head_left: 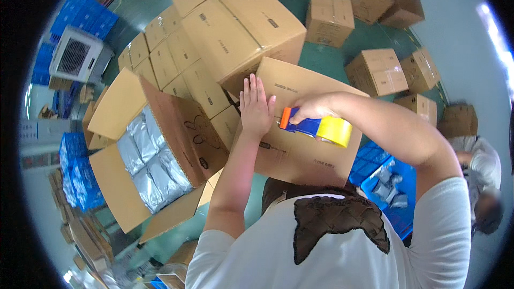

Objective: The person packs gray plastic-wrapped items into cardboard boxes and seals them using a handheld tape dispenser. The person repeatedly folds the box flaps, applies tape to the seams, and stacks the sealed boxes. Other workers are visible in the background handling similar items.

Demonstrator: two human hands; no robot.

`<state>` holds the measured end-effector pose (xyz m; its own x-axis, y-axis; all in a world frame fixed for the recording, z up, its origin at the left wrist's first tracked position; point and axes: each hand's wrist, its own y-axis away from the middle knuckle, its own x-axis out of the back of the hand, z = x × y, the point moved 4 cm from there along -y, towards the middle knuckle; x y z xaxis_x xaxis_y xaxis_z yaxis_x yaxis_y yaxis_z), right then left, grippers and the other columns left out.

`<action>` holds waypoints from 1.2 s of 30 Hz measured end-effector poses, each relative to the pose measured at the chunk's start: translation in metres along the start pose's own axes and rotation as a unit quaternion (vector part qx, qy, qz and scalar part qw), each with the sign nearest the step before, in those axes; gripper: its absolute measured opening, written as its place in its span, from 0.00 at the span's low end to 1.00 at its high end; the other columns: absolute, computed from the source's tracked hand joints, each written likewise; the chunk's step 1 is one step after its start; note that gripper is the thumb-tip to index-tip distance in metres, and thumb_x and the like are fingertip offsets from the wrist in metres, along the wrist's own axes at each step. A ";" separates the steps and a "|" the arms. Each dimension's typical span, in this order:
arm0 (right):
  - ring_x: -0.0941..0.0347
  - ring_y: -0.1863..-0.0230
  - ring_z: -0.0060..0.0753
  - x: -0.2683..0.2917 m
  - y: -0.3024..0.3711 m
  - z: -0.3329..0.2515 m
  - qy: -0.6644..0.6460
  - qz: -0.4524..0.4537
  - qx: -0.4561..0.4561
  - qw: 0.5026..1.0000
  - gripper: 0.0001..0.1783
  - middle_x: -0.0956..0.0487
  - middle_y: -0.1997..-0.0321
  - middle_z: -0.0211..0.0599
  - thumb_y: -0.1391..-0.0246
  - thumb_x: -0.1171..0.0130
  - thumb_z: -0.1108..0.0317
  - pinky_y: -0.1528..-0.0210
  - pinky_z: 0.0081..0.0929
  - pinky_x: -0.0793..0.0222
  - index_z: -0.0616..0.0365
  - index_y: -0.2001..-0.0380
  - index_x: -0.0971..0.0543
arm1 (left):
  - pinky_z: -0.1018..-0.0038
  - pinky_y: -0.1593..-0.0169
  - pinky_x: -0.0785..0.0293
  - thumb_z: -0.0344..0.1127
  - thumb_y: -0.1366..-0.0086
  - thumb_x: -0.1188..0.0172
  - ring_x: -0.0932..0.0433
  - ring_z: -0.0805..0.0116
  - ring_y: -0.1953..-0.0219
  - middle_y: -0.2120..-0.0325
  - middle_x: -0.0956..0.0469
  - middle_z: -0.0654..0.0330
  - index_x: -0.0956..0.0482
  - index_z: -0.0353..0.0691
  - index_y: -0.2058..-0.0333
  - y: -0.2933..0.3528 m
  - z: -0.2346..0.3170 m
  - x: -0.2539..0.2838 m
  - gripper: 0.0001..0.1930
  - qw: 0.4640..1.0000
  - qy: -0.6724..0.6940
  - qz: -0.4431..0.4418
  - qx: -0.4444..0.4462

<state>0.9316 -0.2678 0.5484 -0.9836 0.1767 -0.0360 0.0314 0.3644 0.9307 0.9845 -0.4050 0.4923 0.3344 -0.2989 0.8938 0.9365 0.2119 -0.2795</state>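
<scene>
the right grip is wrapped around a tape dispenser, blue with an orange end and a yellow roll, which is over the top of a brown box in front of the person; whether its tape touches the cardboard is hard to tell. the left grip holds nothing, lying flat with fingers straight at the box's left edge. to the left stands an open carton of silver packets; a blue crate sits at the right.

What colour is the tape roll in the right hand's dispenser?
The tape roll is bright yellow, seen best in the head view.
</scene>
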 end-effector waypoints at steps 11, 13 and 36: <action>0.26 0.72 0.30 0.015 0.111 0.162 -0.077 -0.035 0.024 0.996 0.41 0.29 0.56 0.38 0.53 0.42 0.56 0.71 0.25 0.27 0.45 0.39 0.51 | 0.55 0.38 0.69 0.57 0.38 0.68 0.66 0.57 0.36 0.38 0.64 0.53 0.60 0.39 0.39 -0.001 -0.004 -0.019 0.35 0.977 -0.183 -0.107 0.030; 0.28 0.60 0.35 0.019 0.130 0.203 -0.108 -0.027 -0.022 0.994 0.44 0.33 0.49 0.40 0.55 0.41 0.56 0.60 0.30 0.30 0.44 0.38 0.52 | 0.54 0.38 0.71 0.57 0.37 0.67 0.67 0.58 0.36 0.38 0.65 0.53 0.61 0.39 0.39 0.002 0.000 -0.014 0.35 0.973 -0.202 -0.107 0.013; 0.29 0.54 0.43 -0.003 -0.002 0.375 -0.188 0.408 -0.020 0.893 0.39 0.28 0.51 0.46 0.58 0.43 0.49 0.53 0.34 0.35 0.60 0.45 0.38 | 0.52 0.39 0.69 0.53 0.39 0.62 0.48 0.56 0.40 0.46 0.36 0.56 0.31 0.44 0.50 0.098 0.276 -0.091 0.26 0.550 -0.381 -0.469 -0.577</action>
<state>1.0005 0.0734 0.4100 -0.5068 0.6666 0.5466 0.6965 -0.0570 0.7153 1.0162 -0.0999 0.4807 -0.0819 0.7965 0.5990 0.2503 -0.5654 0.7860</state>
